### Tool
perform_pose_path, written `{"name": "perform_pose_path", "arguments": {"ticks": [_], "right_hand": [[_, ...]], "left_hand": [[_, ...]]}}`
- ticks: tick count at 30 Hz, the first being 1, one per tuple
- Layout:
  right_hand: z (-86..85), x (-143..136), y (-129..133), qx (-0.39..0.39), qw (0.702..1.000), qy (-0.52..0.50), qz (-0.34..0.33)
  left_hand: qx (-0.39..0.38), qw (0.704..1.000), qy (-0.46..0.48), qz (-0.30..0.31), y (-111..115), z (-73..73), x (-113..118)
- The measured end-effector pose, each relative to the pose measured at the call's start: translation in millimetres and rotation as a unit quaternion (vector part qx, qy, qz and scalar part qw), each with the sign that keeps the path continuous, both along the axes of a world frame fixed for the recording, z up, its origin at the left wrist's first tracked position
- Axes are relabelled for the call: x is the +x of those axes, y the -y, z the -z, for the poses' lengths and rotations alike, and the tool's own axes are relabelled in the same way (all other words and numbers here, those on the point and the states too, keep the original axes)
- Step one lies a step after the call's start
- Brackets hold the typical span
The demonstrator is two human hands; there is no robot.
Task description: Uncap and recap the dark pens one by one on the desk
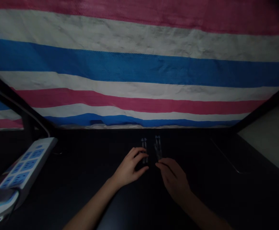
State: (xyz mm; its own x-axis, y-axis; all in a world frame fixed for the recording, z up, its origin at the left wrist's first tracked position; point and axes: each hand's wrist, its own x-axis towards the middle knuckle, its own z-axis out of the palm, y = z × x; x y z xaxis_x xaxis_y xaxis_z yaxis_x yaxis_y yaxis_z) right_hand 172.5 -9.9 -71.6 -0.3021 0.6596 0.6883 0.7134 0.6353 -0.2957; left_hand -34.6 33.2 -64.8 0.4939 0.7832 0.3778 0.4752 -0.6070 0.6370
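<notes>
Two-handed, spreading the left fingers (pixel 142 155) partly over the left slim pieces (pixel 145 144) and narrowing the right fingers (pixel 165 160) at the right slim pieces (pixel 159 147), lower centre, worktop (pixel 130 204), without clearly gripping, perhaps risking skewing by brushing in dimness.

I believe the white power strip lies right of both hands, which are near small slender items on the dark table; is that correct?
Not quite: the head view shows the white power strip left of the left hand and right hand, which are near small slender items on the dark table.
</notes>
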Motion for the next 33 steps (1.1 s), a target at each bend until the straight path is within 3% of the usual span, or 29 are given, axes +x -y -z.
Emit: {"name": "perform_pose_path", "arguments": {"ticks": [3, 6, 9, 13, 17, 21, 23, 24, 28, 33], "right_hand": [[-5.1, 2.3, 7.7, -0.010, 0.992, -0.112, 0.056], [-11.4, 1.5, 13.3, -0.018, 0.970, -0.221, 0.097], [-11.7, -1.3, 17.1, -0.074, 0.947, -0.309, 0.048], [-6.2, -9.0, 22.8, -0.272, 0.891, -0.361, -0.044], [-3.3, -16.9, 24.2, -0.450, 0.779, -0.420, -0.122], [0.9, -19.5, 17.4, -0.627, 0.586, -0.477, -0.190], [4.7, -19.4, 14.8, -0.682, 0.522, -0.467, -0.210], [6.5, -19.2, 14.4, -0.694, 0.517, -0.452, -0.214], [9.3, -18.1, 17.1, -0.704, 0.556, -0.393, -0.201], [5.9, -16.1, 18.4, -0.721, 0.557, -0.376, -0.169]], "left_hand": [[-0.024, 0.993, 0.079, -0.082, 4.6, -3.9, 5.1], [-0.126, 0.968, 0.148, -0.160, 8.6, -5.5, 10.5], [-0.250, 0.925, 0.237, -0.159, 11.2, -3.8, 15.3], [-0.309, 0.874, 0.348, -0.140, 11.8, 1.5, 19.9], [-0.329, 0.830, 0.408, -0.190, 10.2, 4.5, 19.2], [-0.321, 0.814, 0.435, -0.212, 8.9, 5.9, 16.6], [-0.322, 0.814, 0.437, -0.206, 9.7, 7.3, 17.0], [-0.324, 0.815, 0.435, -0.203, 10.4, 7.9, 17.7], [-0.342, 0.819, 0.425, -0.178, 14.4, 8.1, 21.3], [-0.351, 0.821, 0.419, -0.165, 16.6, 6.2, 21.9]]}}
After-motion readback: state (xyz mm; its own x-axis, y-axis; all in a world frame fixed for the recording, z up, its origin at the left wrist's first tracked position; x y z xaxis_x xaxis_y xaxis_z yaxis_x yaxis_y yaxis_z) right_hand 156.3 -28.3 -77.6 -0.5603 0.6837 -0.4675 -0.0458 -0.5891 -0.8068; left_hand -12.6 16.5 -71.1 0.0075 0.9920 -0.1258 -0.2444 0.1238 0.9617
